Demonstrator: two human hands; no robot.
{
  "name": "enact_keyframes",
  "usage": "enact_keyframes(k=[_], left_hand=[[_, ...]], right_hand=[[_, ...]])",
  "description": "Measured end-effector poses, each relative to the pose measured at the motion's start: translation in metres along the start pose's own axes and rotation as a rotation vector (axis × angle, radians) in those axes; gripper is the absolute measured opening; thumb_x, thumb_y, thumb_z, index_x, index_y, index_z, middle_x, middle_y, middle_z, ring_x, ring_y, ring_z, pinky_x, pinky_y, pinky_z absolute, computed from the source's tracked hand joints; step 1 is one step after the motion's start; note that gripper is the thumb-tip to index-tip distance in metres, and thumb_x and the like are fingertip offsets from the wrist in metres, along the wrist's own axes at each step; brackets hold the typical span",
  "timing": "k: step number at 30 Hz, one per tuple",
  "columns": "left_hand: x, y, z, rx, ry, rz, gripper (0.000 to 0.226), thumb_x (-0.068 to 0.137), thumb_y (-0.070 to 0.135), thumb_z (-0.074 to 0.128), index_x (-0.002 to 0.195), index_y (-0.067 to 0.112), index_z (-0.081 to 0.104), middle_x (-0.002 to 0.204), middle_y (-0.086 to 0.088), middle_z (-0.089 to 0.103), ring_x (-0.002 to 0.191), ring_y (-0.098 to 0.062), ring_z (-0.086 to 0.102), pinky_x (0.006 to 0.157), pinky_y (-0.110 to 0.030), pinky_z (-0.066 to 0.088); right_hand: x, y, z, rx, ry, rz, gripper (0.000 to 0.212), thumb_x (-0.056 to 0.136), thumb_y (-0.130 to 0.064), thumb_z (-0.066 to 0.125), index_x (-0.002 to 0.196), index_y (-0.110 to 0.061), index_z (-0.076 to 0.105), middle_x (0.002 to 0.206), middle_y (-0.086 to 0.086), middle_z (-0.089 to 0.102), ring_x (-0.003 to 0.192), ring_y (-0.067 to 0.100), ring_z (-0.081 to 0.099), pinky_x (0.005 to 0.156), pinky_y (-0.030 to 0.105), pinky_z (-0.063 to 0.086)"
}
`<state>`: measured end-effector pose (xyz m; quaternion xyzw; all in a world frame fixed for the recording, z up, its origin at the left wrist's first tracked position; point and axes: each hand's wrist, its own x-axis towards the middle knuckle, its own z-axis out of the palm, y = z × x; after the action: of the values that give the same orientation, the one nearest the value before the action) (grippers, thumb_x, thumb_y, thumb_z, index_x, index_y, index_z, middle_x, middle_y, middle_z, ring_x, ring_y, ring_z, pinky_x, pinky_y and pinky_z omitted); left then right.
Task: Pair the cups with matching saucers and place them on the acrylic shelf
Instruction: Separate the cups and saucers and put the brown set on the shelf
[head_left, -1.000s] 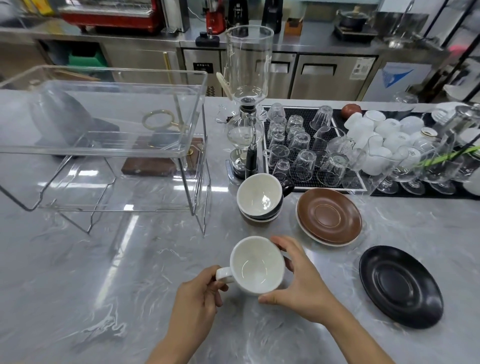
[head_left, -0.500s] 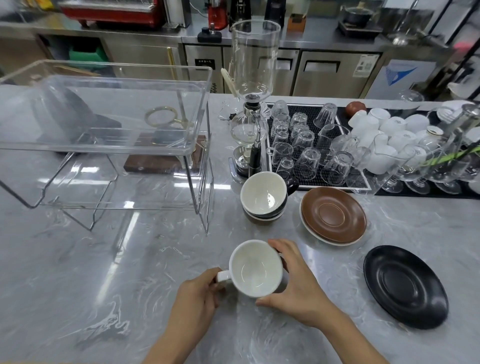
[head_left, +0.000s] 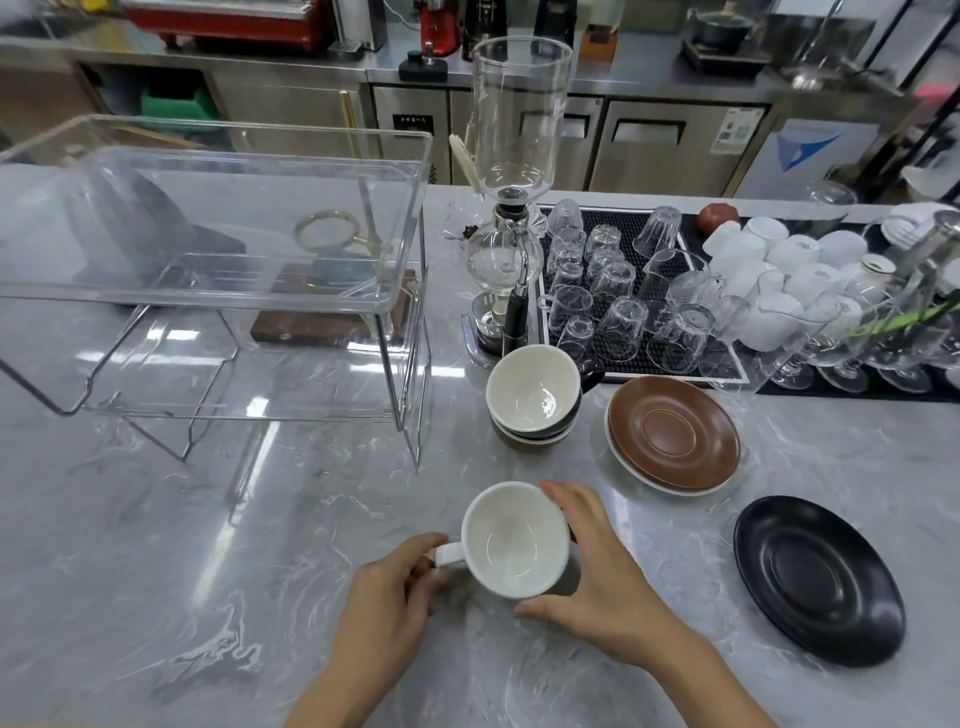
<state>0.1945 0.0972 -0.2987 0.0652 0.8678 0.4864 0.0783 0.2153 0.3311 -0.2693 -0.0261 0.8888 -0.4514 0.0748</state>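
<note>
- White cup (head_left: 514, 540) sits low at the near middle of the counter (head_left: 156, 571); whether its base is touching the stone or just off it cannot be told.
- Left hand (head_left: 389, 597): fingers curled and pinching the cup's handle. Right hand (head_left: 602, 582): fingers and thumb curved round the far side of the cup wall. Judged a two-handed hold to steady the cup and turn its handle before pairing.
- A white rim shows under the brown saucer (head_left: 672, 434), so the matching white saucer probably lies beneath it. Judgement only.
- Black saucer (head_left: 818, 579) lies alone, right of the hands, well apart from the stack.
- Stacked cups (head_left: 535, 397), a black one uppermost with a white inside, stand just left of the brown saucer, within reach for the later pairs.
- Acrylic shelf (head_left: 218, 218) stands at the left of the counter; neither tier holds any cup or saucer yet.
- Glass coffee siphon (head_left: 511, 208) and upturned glasses (head_left: 613, 291) stand behind, out of the working area.
- Writing: labels on the steel cabinets (head_left: 675, 140) are too small to read. No brand legible on the cups.
</note>
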Motion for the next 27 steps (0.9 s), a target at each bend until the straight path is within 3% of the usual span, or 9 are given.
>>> enact_keyframes(k=[4, 9, 12, 17, 22, 27], left_hand=[[-0.002, 0.000, -0.009, -0.060, 0.039, -0.097, 0.036, 0.079, 0.014, 0.082, 0.098, 0.041, 0.067, 0.070, 0.016, 0.071, 0.058, -0.005, 0.064, 0.061, -0.015, 0.051], [-0.002, 0.011, -0.023, -0.252, 0.120, -0.173, 0.010, 0.092, 0.015, 0.068, 0.093, 0.023, 0.075, 0.077, 0.001, 0.075, 0.060, -0.010, 0.066, 0.059, -0.021, 0.054], [0.002, 0.025, -0.028, -0.495, 0.072, -0.224, 0.026, 0.100, 0.021, 0.052, 0.097, 0.011, 0.076, 0.083, -0.010, 0.076, 0.066, -0.018, 0.065, 0.065, -0.032, 0.055], [0.015, 0.039, -0.027, -0.806, -0.018, -0.304, 0.053, 0.092, 0.043, 0.043, 0.109, 0.002, 0.072, 0.095, -0.021, 0.074, 0.076, -0.026, 0.066, 0.073, -0.039, 0.053], [0.033, 0.049, -0.019, -0.909, -0.036, -0.295, 0.058, 0.090, 0.048, 0.040, 0.114, 0.004, 0.069, 0.098, -0.016, 0.075, 0.084, -0.023, 0.069, 0.079, -0.038, 0.053], [0.053, 0.062, -0.011, -0.866, -0.016, -0.276, 0.051, 0.095, 0.043, 0.038, 0.114, 0.007, 0.069, 0.105, -0.015, 0.074, 0.093, -0.024, 0.069, 0.086, -0.039, 0.054]], right_hand=[[-0.003, 0.003, -0.007, 0.021, -0.012, -0.002, 0.108, 0.058, -0.041, 0.090, 0.144, -0.043, 0.023, 0.143, -0.032, 0.023, 0.129, -0.020, 0.029, 0.098, -0.004, 0.024], [-0.007, 0.004, -0.017, 0.039, 0.020, -0.040, 0.094, 0.060, -0.045, 0.089, 0.138, -0.045, 0.035, 0.135, -0.034, 0.037, 0.128, -0.003, 0.044, 0.103, 0.010, 0.036], [-0.008, 0.002, -0.024, 0.055, 0.081, -0.053, 0.084, 0.064, -0.046, 0.087, 0.136, -0.044, 0.043, 0.134, -0.030, 0.043, 0.125, 0.003, 0.050, 0.100, 0.013, 0.040], [-0.004, -0.002, -0.037, 0.085, 0.172, -0.077, 0.068, 0.074, -0.035, 0.084, 0.133, -0.038, 0.051, 0.132, -0.026, 0.049, 0.120, 0.006, 0.055, 0.098, 0.017, 0.045], [0.003, -0.004, -0.048, 0.118, 0.247, -0.077, 0.060, 0.075, -0.048, 0.072, 0.131, -0.034, 0.055, 0.129, -0.022, 0.052, 0.119, 0.008, 0.056, 0.096, 0.014, 0.045], [0.013, 0.000, -0.059, 0.118, 0.322, -0.088, 0.054, 0.078, -0.031, 0.074, 0.129, -0.024, 0.059, 0.127, -0.016, 0.057, 0.116, 0.007, 0.057, 0.095, 0.015, 0.046]])
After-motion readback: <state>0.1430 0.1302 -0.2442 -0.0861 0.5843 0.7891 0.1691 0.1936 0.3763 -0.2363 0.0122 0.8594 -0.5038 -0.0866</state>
